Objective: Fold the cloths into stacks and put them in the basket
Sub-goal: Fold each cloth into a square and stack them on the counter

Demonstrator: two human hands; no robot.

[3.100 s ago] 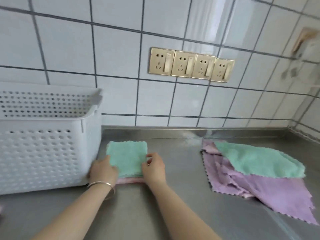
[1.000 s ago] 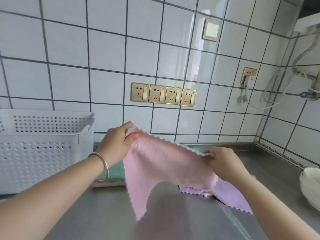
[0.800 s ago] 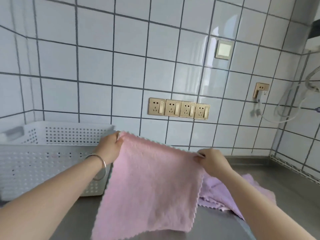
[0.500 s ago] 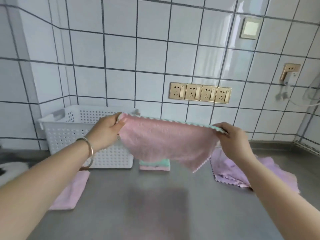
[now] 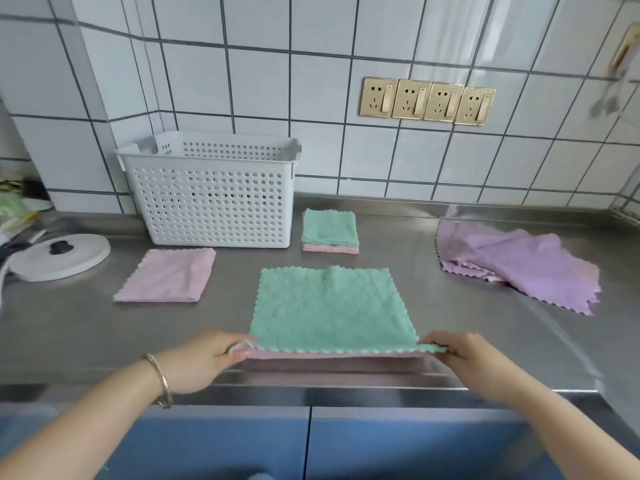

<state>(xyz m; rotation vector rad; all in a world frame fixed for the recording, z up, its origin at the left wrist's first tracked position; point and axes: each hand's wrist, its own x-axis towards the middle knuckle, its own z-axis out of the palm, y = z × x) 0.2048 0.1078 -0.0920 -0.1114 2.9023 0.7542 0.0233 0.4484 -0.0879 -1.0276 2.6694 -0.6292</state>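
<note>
Cloth (image 5: 330,308), green over pink: spread flat on table (image 5: 450,341), near corners pinched by left hand (image 5: 204,360) and right hand (image 5: 465,362). Step: first fold. Next: carry near edge to far edge. Folded stack (image 5: 329,230) waits beside basket (image 5: 214,199).

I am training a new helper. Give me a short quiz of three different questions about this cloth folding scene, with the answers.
1. True or false: the green cloth lies spread on the counter, and each hand pinches one near corner.
2. Which item stands nearest the folded stack? A) white basket B) purple pile C) white lid
3. Fill in: the left hand wears a ____ at the wrist.

Key: 1 true, the left and the right hand both grip the near edge. 2 A. 3 bracelet.
</note>
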